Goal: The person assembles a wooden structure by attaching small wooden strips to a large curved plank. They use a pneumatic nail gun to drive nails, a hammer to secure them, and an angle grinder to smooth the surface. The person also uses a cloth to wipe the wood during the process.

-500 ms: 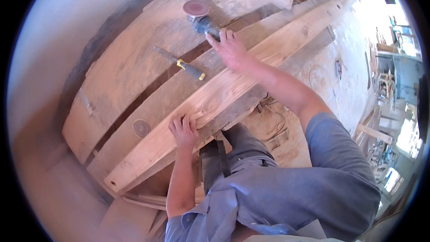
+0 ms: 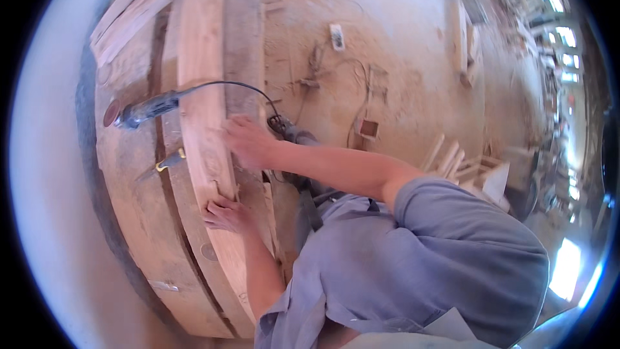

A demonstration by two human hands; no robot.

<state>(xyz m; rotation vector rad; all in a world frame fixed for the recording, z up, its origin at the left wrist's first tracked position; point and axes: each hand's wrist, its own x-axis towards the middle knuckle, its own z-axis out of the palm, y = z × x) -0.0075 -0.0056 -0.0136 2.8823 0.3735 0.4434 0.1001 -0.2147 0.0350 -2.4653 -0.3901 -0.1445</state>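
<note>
A long pale wooden plank (image 2: 201, 116) lies on the workbench (image 2: 129, 181). My left hand (image 2: 227, 215) rests on it with curled fingers, holding a small piece of wood (image 2: 225, 190) against its top face. My right hand (image 2: 250, 143) is at the plank's right edge, further up; motion smears its fingers. An angle grinder (image 2: 147, 110) with a reddish round disc lies left of the plank, its black cord running across the wood. A chisel (image 2: 169, 160) with a black and yellow handle sits on the bench, close to the plank's left edge.
Rough boards (image 2: 132, 22) lie at the bench's far end. A wall (image 2: 45, 155) runs along the left. On the dusty floor right of the bench are a white power strip (image 2: 337, 37), loose cables and a small square box (image 2: 368, 129). Wood offcuts (image 2: 462, 167) are piled further right.
The view has turned, so the plank now runs nearly straight ahead. My right hand has come back from near the grinder to the plank's edge. My left hand stays on the plank.
</note>
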